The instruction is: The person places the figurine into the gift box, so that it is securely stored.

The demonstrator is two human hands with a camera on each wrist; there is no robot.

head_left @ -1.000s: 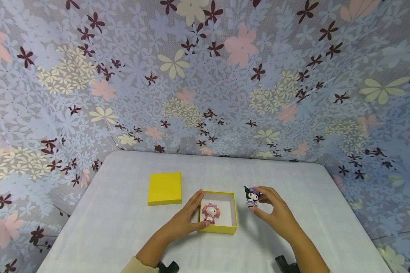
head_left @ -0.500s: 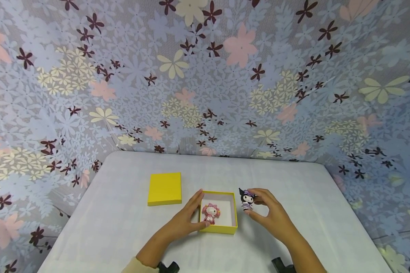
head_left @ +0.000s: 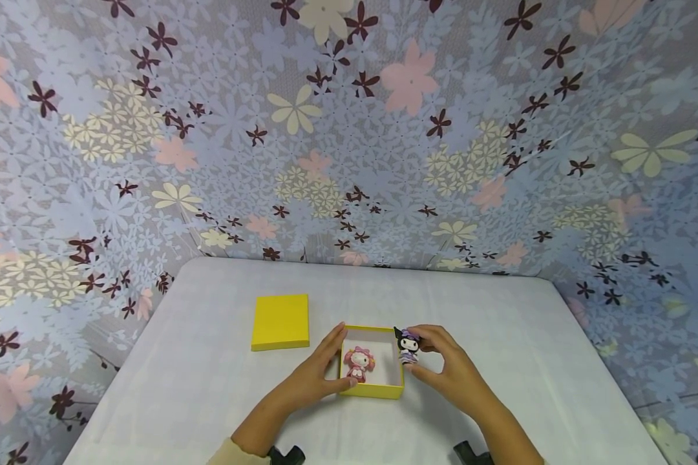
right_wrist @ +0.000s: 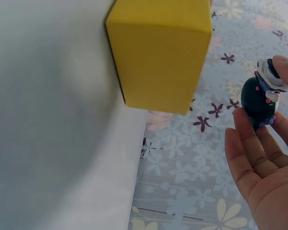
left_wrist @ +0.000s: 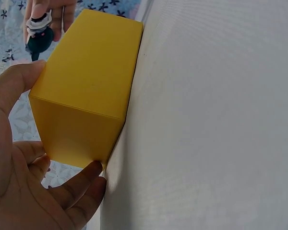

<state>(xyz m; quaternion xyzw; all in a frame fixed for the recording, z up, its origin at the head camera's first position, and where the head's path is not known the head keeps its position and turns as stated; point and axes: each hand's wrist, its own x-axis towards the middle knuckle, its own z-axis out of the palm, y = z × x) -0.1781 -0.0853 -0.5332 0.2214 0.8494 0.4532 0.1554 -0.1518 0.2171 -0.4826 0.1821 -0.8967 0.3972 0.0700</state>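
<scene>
An open yellow box (head_left: 378, 391) with a white inside sits on the table. My left hand (head_left: 311, 378) holds it from the left, thumb at the front rim and fingers along the side; the left wrist view shows them round a corner of the box (left_wrist: 86, 62). Inside, at the left, lies a figurine (head_left: 359, 363) with a pink bow and pink dress. My right hand (head_left: 456, 368) pinches a black-and-white figurine (head_left: 408, 347) in purple clothes, thumb at its base and fingers at its head. The figurine is upright and overlaps the box's right rim in the head view.
A square yellow lid (head_left: 280, 321) lies on the table behind and left of the box. White cloth covers the table (head_left: 209, 361). Flower-patterned fabric (head_left: 349, 161) hangs behind the table and at its sides.
My right hand has moved left and slightly nearer with the black-and-white figurine, from clear of the box to its right rim. My left hand, the box and the lid have stayed put.
</scene>
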